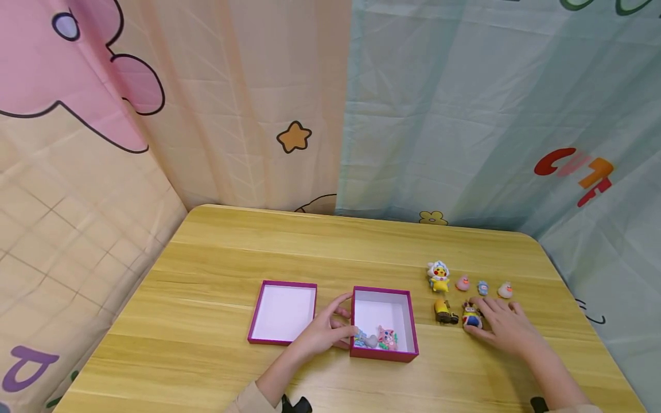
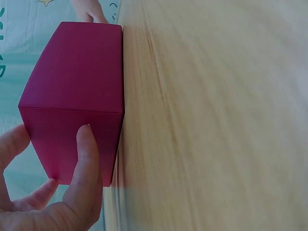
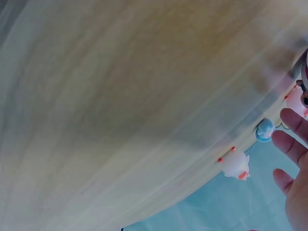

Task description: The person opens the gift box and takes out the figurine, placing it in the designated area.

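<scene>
A magenta box [image 1: 384,355] with a white inside stands at mid table. Small figurines lie in its front part, a pink one [image 1: 387,338] and a blue-grey one [image 1: 365,340] among them. My left hand [image 1: 321,331] holds the box's left side, its thumb at the rim and a finger [image 2: 85,154] against the outer wall. Over on the right, my right hand [image 1: 508,327] has thumb and index finger on either side of a yellow, blue and red figurine [image 1: 471,317]. Its other fingers [image 3: 288,144] are spread out. The right wrist view cuts off the thumb.
Left of the box lies its shallow lid [image 1: 284,312], white side up. A yellow-and-brown figurine [image 1: 443,311] is beside the right hand. Behind them stand a yellow figurine with white hood [image 1: 439,277], a pink one [image 1: 462,283], a blue one [image 1: 482,287] and a whitish one [image 1: 505,290].
</scene>
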The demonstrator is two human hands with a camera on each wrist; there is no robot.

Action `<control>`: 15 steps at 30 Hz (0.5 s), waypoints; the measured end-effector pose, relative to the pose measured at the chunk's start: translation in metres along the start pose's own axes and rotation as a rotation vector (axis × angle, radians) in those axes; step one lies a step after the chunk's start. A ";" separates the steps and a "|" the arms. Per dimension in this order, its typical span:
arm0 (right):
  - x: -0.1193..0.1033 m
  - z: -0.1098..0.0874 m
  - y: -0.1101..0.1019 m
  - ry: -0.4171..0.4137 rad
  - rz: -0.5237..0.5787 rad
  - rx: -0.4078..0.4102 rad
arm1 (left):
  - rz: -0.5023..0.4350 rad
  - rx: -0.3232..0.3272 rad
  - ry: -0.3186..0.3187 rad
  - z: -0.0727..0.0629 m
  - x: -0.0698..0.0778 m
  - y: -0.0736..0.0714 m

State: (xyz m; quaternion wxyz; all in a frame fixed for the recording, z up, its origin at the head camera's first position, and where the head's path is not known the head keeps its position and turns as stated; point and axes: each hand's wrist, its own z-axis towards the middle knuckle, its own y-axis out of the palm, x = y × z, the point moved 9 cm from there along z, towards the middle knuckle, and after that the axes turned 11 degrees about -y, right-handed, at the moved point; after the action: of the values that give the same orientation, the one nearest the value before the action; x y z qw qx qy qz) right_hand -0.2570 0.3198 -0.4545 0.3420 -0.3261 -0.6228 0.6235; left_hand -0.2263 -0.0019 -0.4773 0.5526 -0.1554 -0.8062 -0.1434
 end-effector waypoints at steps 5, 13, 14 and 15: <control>0.000 0.000 0.000 -0.006 -0.002 0.002 | 0.010 0.004 -0.003 0.000 0.000 0.000; 0.000 0.001 0.000 -0.004 0.000 0.002 | 0.010 -0.001 -0.007 0.001 0.000 0.000; 0.000 0.001 0.000 -0.003 0.001 0.002 | 0.012 -0.001 -0.006 0.001 0.000 0.000; 0.000 0.001 0.000 -0.004 0.002 0.003 | 0.014 0.000 -0.006 0.000 0.000 0.000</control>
State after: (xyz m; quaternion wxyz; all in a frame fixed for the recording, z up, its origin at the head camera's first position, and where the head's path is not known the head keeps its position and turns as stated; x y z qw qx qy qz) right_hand -0.2576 0.3188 -0.4545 0.3405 -0.3249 -0.6224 0.6254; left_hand -0.2267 -0.0020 -0.4778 0.5514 -0.1614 -0.8066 -0.1390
